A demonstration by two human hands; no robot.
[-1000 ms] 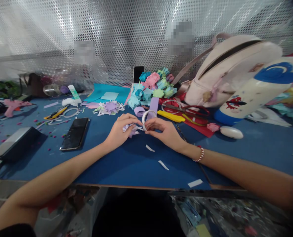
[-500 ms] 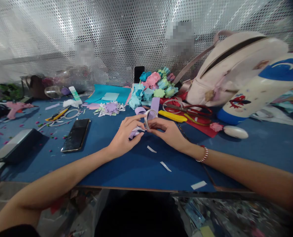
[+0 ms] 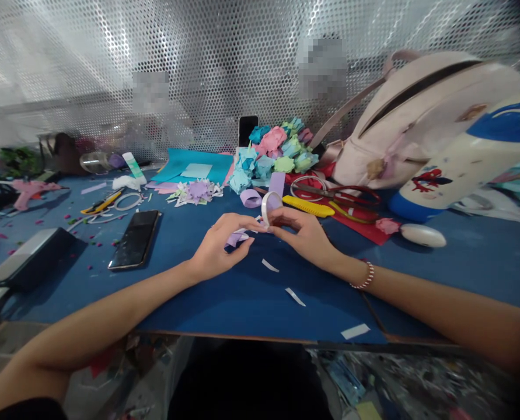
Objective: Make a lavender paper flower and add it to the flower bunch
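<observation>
Tape roll (image 3: 269, 205) and lilac paper piece (image 3: 236, 238) held just right of the phone (image 3: 133, 238).
Left hand (image 3: 222, 248) pinches the lilac paper piece; right hand (image 3: 306, 233) grips the tape roll upright, with fingertips meeting above the worktop (image 3: 224, 297). Judged risk: the tape end may cling to fingertips and crumple or tear the thin paper. Backpack (image 3: 400, 134), far right of the phone: contents not visible.

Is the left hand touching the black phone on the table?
No, the black phone lies flat on the blue table apart from the left hand, which pinches a purple paper piece.
</observation>
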